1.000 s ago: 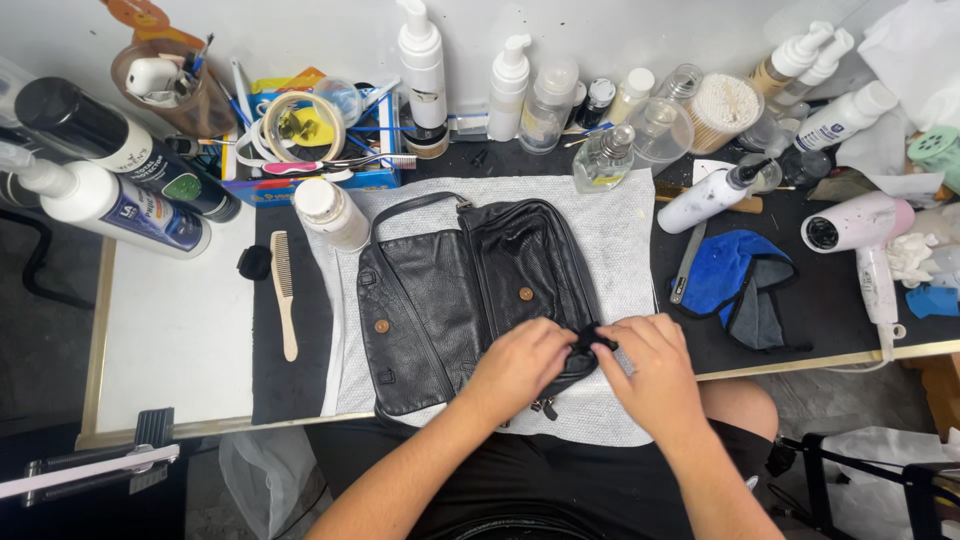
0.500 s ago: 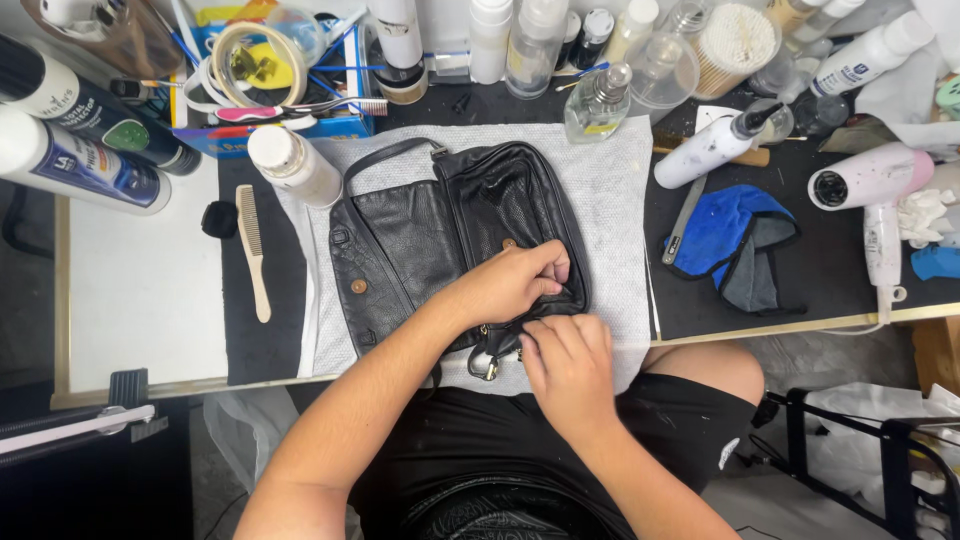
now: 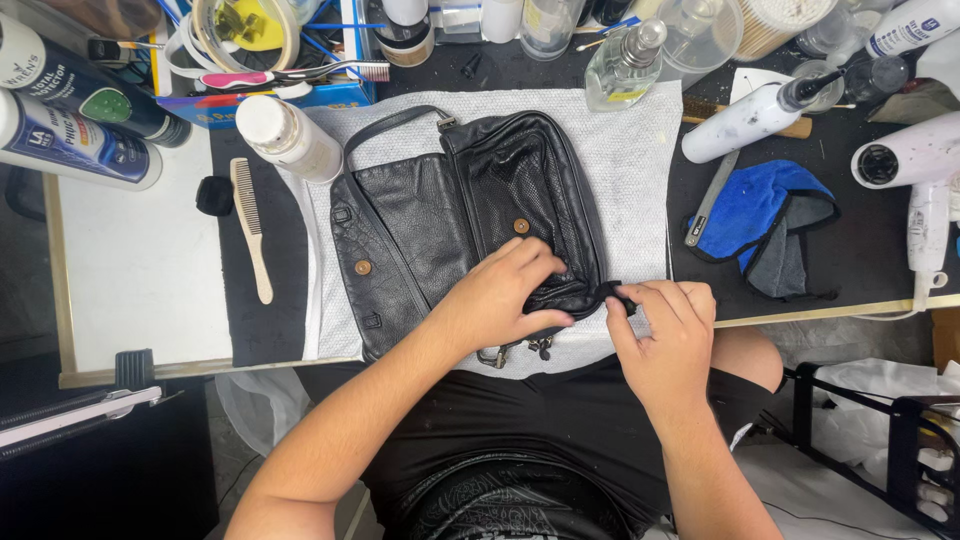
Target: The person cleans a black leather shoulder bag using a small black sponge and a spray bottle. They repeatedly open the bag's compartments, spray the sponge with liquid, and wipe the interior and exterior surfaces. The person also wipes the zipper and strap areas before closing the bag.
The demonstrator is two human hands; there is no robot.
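**Both hands on a black leather bag**

Left hand (image 3: 505, 295) laid flat over the bag's lower right corner, fingers curled down and pressing the leather. Right hand (image 3: 665, 335) just beside it at 3 o'clock, thumb and forefinger pinched narrow on a small black tab (image 3: 612, 296) at the bag's right end.

Black leather bag (image 3: 450, 220) lying open at the centre of the bench, flap folded out toward 9 o'clock. Wrinkled, glossy grain on the flap; finer pebbled texture on the body. Two round brass snaps showing, one on each half. Strap looping out at 12 o'clock with a metal buckle. Metal zipper pulls hanging off the near edge at 6 o'clock, over the lap.

Spread under the bag, a white towel (image 3: 630, 170), reaching further toward 3 o'clock than the bag.

At 9 o'clock, a wooden comb (image 3: 250, 225) and a small black round piece beside it. At 10 o'clock, a white bottle (image 3: 290, 135) lying tilted, touching the towel's corner. At 12 o'clock, a clear glass spray bottle (image 3: 625, 70) at the towel's far edge, among crowded jars and brushes. At 2 o'clock, a white spray bottle (image 3: 745, 120) on its side. At 3 o'clock, a blue and grey cloth (image 3: 760, 215), with a white hair dryer (image 3: 915, 160) beyond it.
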